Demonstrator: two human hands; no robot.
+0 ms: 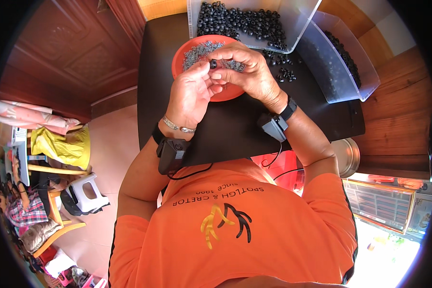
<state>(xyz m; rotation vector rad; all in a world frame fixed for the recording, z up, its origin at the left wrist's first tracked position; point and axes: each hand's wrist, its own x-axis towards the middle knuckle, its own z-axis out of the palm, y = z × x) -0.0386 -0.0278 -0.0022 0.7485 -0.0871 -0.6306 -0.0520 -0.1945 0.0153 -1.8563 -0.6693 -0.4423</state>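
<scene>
My left hand [193, 93] and my right hand [253, 72] meet above a round orange-red bowl [178, 61]. Between the fingertips is a small black round part [213, 63], pinched by the left thumb and fingers. The right thumb and forefinger close in beside it, and whatever lies between them is hidden or too small to name. Small silvery metal pieces [197, 52] fill much of the bowl.
A clear plastic bin [293, 29] of black round parts [240, 24] stands behind the bowl on the dark table [230, 129]. To the right, another translucent bin [321, 67] holds more. Loose black parts [285, 74] lie between. A white stool [88, 193] stands on the floor at left.
</scene>
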